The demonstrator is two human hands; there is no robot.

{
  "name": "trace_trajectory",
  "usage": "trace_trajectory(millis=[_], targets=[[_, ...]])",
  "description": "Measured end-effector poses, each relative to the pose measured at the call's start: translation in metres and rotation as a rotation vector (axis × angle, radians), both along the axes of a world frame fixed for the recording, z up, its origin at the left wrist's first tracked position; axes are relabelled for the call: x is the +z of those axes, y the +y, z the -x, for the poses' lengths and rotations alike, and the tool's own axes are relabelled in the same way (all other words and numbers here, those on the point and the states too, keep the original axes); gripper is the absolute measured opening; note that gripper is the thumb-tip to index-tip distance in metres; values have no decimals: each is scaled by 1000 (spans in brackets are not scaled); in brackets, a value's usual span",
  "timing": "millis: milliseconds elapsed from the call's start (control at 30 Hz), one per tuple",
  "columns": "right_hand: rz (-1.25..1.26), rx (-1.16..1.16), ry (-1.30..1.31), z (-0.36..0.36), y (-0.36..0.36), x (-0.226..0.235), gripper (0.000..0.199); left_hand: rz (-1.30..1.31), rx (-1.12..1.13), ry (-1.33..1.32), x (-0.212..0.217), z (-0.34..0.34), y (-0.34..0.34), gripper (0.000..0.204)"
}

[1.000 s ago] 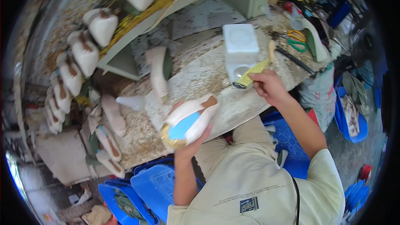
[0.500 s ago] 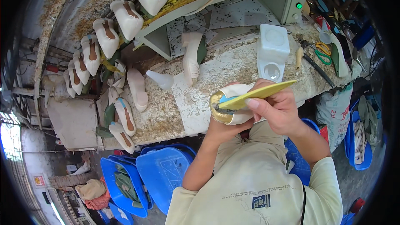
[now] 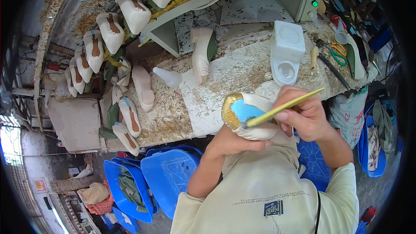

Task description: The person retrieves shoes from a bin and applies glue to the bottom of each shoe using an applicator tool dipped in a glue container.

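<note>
A white shoe upper on a last (image 3: 257,136) lies sole side up in front of me. Its rounded end is gold, and a bright blue patch (image 3: 243,109) covers the middle of its underside. From below, my left hand (image 3: 236,142) wraps round the shoe and steadies it. My right hand (image 3: 305,115) pinches a brush (image 3: 284,108) with a flat yellow handle. Its dark tip meets the shoe's lower edge, where the gold, blue and white parts come together. Fingers of my right hand hide the shoe's far end.
On the stained bench (image 3: 167,108), a translucent plastic dispenser (image 3: 288,39) stands beyond my hands. Heeled shoes (image 3: 201,58) and a white cone-shaped piece (image 3: 168,78) lie left of it. Scissors (image 3: 339,54) lie right. Blue bins (image 3: 169,182) stand below the bench.
The brush tip has moved from the gold end to the shoe's lower edge, and its handle has turned edge-on. More of the blue patch shows. My right hand has shifted slightly right.
</note>
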State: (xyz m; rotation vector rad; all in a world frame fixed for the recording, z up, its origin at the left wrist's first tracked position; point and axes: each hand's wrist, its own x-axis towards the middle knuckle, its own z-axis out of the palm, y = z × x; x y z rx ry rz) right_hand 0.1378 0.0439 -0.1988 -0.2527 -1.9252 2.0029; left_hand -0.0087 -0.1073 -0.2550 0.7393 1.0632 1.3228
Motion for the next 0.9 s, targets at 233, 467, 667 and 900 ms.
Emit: trace_trajectory(millis=[233, 467, 667, 900], targets=[[313, 22, -79, -23, 17, -23, 13, -73, -8, 90, -4, -2, 11, 54], [368, -52, -90, -11, 18, -17, 17, 43, 18, 275, -10, -18, 28, 46], [291, -114, -84, -6, 20, -20, 17, 52, 20, 353, -15, -16, 33, 37], [-47, -303, 9, -3, 18, -24, 15, 19, 115, 291, -16, -18, 36, 33]])
